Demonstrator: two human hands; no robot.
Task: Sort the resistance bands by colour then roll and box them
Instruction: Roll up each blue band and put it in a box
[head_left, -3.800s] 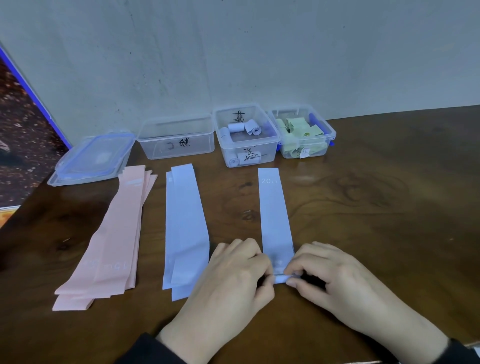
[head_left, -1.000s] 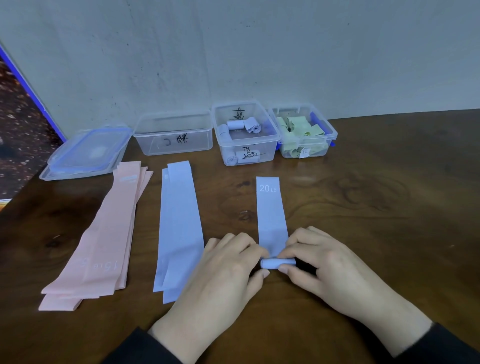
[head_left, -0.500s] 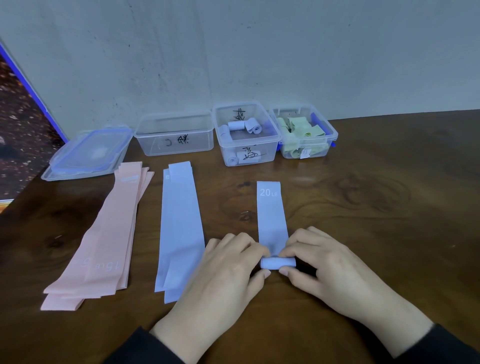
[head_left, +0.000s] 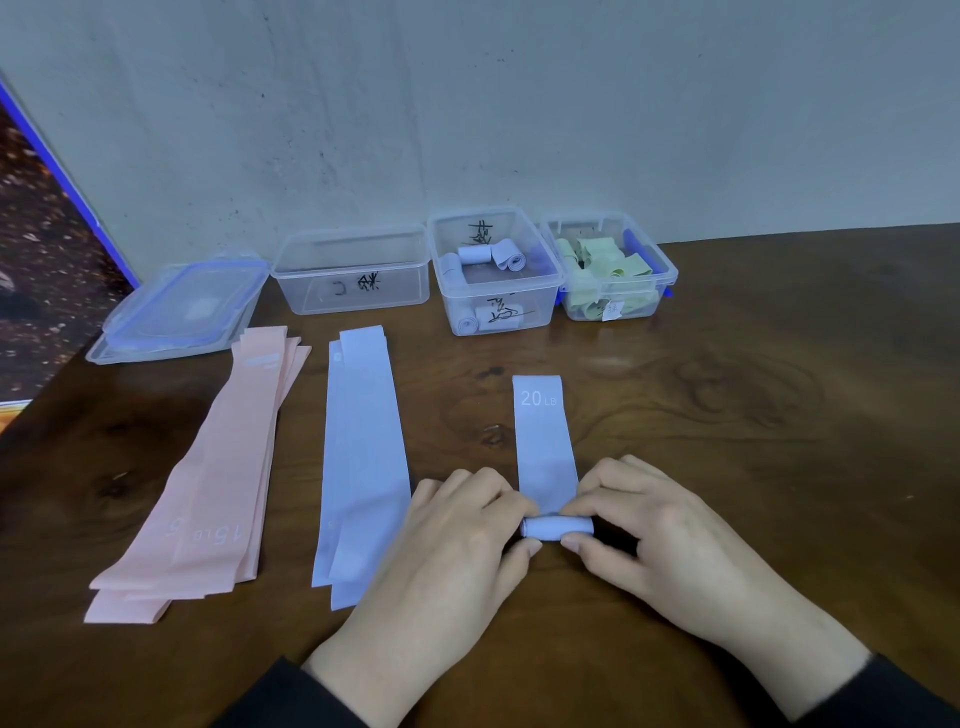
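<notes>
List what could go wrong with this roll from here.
1. Both hands, left and right, pinch only the ends of the blue band's roll; a slip could let it spring open.
2. The flat tail might skew, giving a lopsided roll.
3. The left wrist lies over the blue pile and may drag it.

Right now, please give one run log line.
step: rolling | item: blue band | left hand: pinching roll | right hand: pinching roll | blue box: open
</notes>
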